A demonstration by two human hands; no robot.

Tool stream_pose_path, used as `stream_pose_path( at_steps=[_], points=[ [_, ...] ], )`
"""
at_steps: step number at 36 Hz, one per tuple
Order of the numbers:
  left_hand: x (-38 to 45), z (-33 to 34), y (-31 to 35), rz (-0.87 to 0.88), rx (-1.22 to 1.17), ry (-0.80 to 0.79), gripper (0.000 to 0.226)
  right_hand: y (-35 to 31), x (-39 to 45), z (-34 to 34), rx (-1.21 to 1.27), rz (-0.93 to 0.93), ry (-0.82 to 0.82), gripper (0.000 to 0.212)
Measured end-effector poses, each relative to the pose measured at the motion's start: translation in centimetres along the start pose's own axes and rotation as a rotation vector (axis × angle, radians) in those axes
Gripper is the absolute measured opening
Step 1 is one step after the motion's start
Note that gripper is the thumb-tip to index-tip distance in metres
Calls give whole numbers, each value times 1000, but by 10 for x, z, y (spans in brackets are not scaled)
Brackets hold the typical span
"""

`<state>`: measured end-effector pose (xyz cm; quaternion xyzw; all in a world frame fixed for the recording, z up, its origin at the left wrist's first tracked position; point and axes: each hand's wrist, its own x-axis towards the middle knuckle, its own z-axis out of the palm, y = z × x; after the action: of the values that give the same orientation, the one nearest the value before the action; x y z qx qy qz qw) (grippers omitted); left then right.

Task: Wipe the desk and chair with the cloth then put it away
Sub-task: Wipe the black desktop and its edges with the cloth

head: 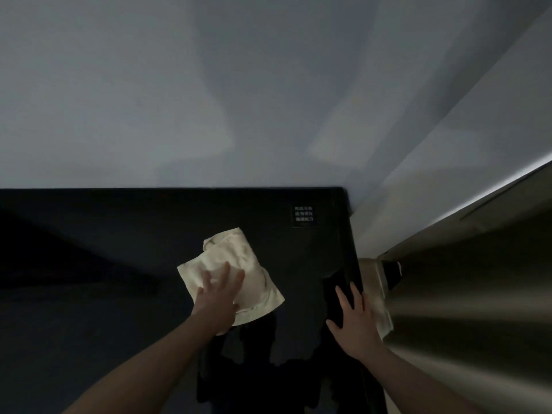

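head view: the left hand [219, 294] presses flat, fingers spread, on the cream cloth [239, 270] lying mid-desk [104, 264]; the right hand [354, 316] rests flat at the desk's right edge, holding nothing. the cloth looks light, soft and prone to bunching, so it is best pinched at a free corner.

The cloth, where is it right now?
In the head view the cloth lies flat on the black desk, right of its middle, under the left hand; the right hand rests near the desk's right edge.
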<state>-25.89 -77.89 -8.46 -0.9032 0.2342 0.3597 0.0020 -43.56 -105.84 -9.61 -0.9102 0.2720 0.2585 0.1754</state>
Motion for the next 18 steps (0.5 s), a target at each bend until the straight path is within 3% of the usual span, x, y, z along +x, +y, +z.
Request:
stream_pose_path(
  at_steps=[8,13,18],
  points=[
    [24,0,79,58,-45,15,83,43,16,-3,203,-108,23,86],
    [38,-1,121,105,-6,14,84,72,21,4,400,4,-58,90],
    [51,2,158,151,38,20,86,81,17,17,542,148,-177,80]
  ],
)
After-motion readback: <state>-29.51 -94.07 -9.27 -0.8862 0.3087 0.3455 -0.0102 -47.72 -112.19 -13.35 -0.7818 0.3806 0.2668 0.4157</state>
